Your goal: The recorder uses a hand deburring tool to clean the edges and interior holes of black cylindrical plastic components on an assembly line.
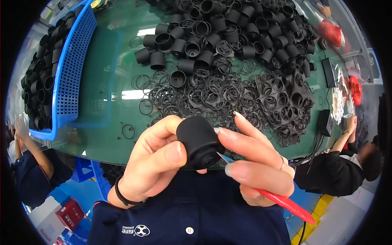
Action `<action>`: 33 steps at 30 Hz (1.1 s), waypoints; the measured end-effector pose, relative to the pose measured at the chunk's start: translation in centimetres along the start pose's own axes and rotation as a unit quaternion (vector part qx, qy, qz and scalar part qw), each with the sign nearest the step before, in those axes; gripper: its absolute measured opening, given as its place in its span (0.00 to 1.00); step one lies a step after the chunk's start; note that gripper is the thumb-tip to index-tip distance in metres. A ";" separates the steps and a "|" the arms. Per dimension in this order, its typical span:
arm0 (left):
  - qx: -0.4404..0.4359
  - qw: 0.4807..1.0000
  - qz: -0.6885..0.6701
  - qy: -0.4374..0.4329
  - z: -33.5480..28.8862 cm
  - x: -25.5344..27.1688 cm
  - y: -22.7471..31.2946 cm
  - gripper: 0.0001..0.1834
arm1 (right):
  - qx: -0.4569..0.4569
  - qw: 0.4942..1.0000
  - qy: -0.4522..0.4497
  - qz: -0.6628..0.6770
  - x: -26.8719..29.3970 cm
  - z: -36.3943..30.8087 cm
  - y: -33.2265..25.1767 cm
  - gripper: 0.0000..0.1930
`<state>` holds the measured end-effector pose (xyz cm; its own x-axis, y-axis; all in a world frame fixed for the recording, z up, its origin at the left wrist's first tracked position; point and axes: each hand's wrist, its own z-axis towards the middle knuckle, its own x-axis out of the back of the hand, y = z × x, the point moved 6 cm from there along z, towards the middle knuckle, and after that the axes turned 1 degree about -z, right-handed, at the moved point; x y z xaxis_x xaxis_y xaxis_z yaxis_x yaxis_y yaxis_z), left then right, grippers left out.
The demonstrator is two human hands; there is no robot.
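Observation:
In front of my chest, my left hand [157, 161] grips a black cup-shaped rubber part [199, 134] between thumb and fingers. The part is tilted, its narrower stepped end turned down toward me. My right hand [261, 167] is closed round a craft knife [288, 205] with a red handle. The knife's pointed blade lies at the stepped end of the part; whether it cuts into the rubber I cannot tell. Fingers of my right hand also rest against the part's right side. Beyond my hands, thin black rubber rings [167, 100] lie in a heap on the green table.
A large pile of similar black parts [212, 38] covers the table's far side. Perforated black rubber sheets [286, 104] lie at the right. On the left stands a blue basket [75, 65] of black parts. Other people [332, 171] sit at both sides.

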<state>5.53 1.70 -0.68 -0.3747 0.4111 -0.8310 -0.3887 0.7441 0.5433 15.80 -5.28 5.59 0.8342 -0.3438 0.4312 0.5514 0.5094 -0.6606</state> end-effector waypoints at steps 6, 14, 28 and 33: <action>-0.010 1.000 0.023 0.003 -0.1 -0.1 0.3 0.11 | 0.020 0.999 0.005 -0.027 -0.1 0.1 0.1 0.11; 0.008 0.999 0.041 -0.030 -0.2 0.3 -0.2 0.09 | 0.093 0.982 -0.003 -0.167 -0.7 0.3 -0.9 0.12; -0.017 0.998 0.052 0.001 0.1 0.4 -0.2 0.23 | -0.198 0.928 0.095 -0.301 1.2 -2.2 3.4 0.11; 0.014 0.987 0.156 0.036 0.1 0.4 0.4 0.28 | -0.197 0.952 0.110 -0.208 0.7 -2.5 3.9 0.10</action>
<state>5.28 2.21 -0.76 -0.5326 0.5847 -0.6119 -0.2223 0.6010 0.7678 18.52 -5.51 1.85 0.4990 -0.6299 0.5952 0.7514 -0.0278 -0.6593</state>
